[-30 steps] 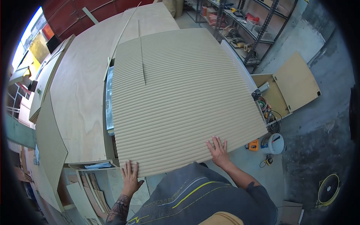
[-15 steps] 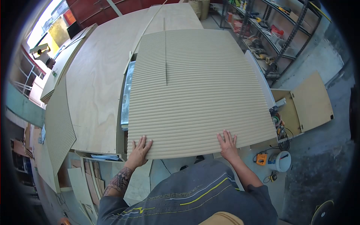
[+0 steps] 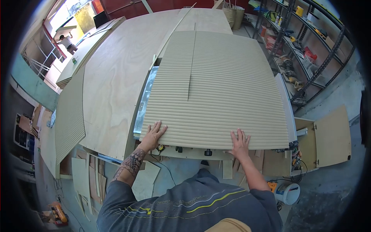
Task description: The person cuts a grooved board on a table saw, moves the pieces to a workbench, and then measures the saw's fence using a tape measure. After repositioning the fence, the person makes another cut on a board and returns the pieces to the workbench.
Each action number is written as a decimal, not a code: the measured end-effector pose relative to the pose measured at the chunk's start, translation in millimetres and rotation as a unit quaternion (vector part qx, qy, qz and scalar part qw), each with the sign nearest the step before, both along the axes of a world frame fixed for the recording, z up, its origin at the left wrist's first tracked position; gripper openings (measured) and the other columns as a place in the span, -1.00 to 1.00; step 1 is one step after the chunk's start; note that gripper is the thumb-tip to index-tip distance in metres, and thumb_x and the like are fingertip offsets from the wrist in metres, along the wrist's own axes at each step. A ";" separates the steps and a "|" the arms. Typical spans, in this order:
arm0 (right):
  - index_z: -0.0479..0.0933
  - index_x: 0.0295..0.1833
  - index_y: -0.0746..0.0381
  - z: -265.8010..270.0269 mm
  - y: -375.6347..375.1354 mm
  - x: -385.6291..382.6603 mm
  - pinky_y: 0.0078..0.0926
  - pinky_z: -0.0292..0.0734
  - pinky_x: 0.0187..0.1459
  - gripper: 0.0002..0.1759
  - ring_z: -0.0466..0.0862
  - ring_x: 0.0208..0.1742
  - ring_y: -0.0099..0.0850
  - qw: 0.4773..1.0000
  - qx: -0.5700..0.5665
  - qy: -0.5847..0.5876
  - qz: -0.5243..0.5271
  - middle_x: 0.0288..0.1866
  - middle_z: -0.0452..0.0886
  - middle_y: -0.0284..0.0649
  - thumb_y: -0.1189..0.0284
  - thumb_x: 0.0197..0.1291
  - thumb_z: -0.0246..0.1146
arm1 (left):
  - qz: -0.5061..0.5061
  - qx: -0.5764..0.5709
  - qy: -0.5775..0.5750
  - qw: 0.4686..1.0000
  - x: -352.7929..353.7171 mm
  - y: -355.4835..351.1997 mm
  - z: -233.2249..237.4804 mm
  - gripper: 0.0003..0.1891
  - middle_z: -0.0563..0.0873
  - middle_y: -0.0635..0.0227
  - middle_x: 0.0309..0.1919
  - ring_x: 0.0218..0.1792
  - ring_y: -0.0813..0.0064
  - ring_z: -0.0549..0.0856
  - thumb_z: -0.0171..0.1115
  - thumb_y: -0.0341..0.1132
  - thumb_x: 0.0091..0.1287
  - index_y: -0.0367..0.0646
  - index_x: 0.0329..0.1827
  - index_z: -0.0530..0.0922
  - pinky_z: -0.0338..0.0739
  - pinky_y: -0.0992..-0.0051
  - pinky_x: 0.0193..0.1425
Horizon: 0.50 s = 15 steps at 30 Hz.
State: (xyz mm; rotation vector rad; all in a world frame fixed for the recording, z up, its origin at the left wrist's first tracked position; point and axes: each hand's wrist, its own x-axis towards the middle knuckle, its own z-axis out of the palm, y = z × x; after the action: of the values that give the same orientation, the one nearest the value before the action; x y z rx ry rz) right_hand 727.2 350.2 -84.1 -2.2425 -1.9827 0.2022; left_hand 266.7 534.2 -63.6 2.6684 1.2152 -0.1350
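Lying flat beneath both hands, the ribbed panel (image 3: 235, 89) extends forward from the fingers, its ribs running left to right. The left hand (image 3: 154, 134) rests on the near left corner; the right hand (image 3: 240, 145) rests at the near edge, right of centre. Both hands are open, palms down, fingers spread and pointing forward, with neither closed around anything. The right thumb sits at the edge; whether it hooks underneath cannot be told from this view. Both forearms reach forward from the body and angle slightly inward. A narrow dark line (image 3: 190, 73) runs lengthwise through the panel's far left portion. To the left lies a plywood sheet (image 3: 110, 89), with a bluish metallic strip (image 3: 146, 98) visible between sheet and panel.
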 end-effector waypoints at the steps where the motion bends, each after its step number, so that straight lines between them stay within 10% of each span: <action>1: 0.20 0.64 0.02 5.9 3.8 1.1 0.57 -0.22 0.54 0.22 0.01 0.70 0.07 1.000 -0.008 0.006 0.005 0.69 0.04 0.07 -0.18 -0.12 0.55 | 0.007 -0.014 0.004 1.000 5.0 5.1 4.5 0.18 0.00 -0.08 0.69 0.69 -0.13 0.00 0.56 -0.41 0.02 0.21 0.73 0.04 -0.07 -0.24 0.68; 3: 0.17 0.67 0.05 9.5 4.6 3.6 0.53 -0.34 0.56 0.33 -0.06 0.72 0.09 1.000 -0.006 -0.005 0.028 0.69 0.00 0.12 -0.53 -0.11 0.30 | 0.012 -0.033 0.027 0.999 7.8 7.5 18.4 0.19 0.00 -0.09 0.68 0.68 -0.15 0.00 0.59 -0.38 0.02 0.21 0.73 0.03 -0.08 -0.24 0.68; 9: 0.15 0.68 0.03 -18.6 8.0 14.4 0.54 -0.40 0.55 0.29 -0.06 0.72 0.11 0.999 0.006 -0.015 0.032 0.71 -0.04 0.12 -0.64 0.01 0.02 | 0.071 -0.028 -0.024 0.997 -23.8 -8.2 9.1 -0.03 -0.04 -0.12 0.69 0.68 -0.18 -0.02 0.40 0.16 0.28 0.07 0.70 0.15 -0.14 -0.17 0.68; 15: 0.15 0.69 -0.06 -16.3 9.8 15.3 0.47 -0.40 0.58 0.24 -0.08 0.73 0.07 1.000 -0.016 -0.001 0.018 0.73 -0.08 0.10 -0.61 0.04 0.04 | 0.066 -0.002 -0.016 0.998 -29.8 -7.0 -9.7 -0.09 0.03 -0.05 0.69 0.68 -0.11 0.02 0.40 0.13 0.29 0.07 0.67 0.24 -0.13 -0.16 0.68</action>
State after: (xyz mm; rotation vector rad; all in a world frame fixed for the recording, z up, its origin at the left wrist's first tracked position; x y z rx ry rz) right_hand 742.5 359.9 -100.3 -2.2279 -2.0371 0.2362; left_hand 236.9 527.2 -73.3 2.5661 1.3738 -0.0734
